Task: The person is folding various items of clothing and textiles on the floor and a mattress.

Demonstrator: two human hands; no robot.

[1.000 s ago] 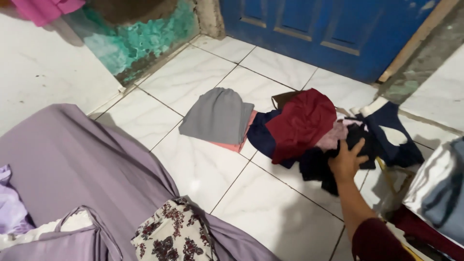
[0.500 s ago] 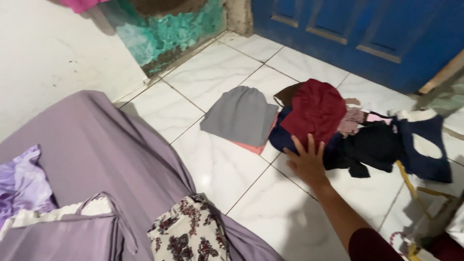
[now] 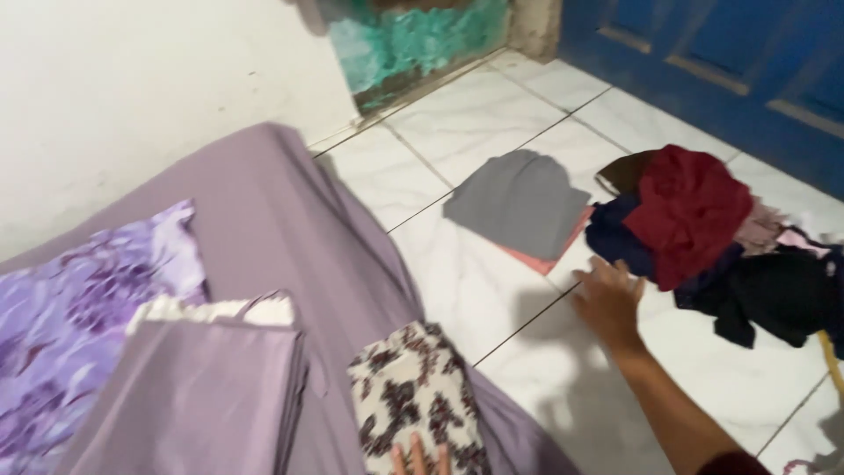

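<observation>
My right hand (image 3: 607,299) lies flat on the white tiled floor (image 3: 492,290) with its fingers spread, and its fingertips are at the near edge of a navy cloth (image 3: 618,242). That cloth belongs to a loose pile with a maroon cloth (image 3: 690,211) on top and a black cloth (image 3: 778,290) to the right. Left of the pile, a folded grey cloth (image 3: 519,202) rests on a pink one (image 3: 549,258). Only the fingertips of my left hand (image 3: 420,459) show at the bottom edge, touching a dark floral cloth (image 3: 409,405).
A wide lilac sheet (image 3: 290,237) covers the left side. On it lie a folded lilac stack (image 3: 202,387) and a purple patterned cloth (image 3: 70,308). A white wall (image 3: 132,97) stands at the left, a blue door (image 3: 721,53) at the back right.
My right hand has drawn back from the black and navy cloths to the pile's near edge. The view has swung left, and my left fingertips have come into sight.
</observation>
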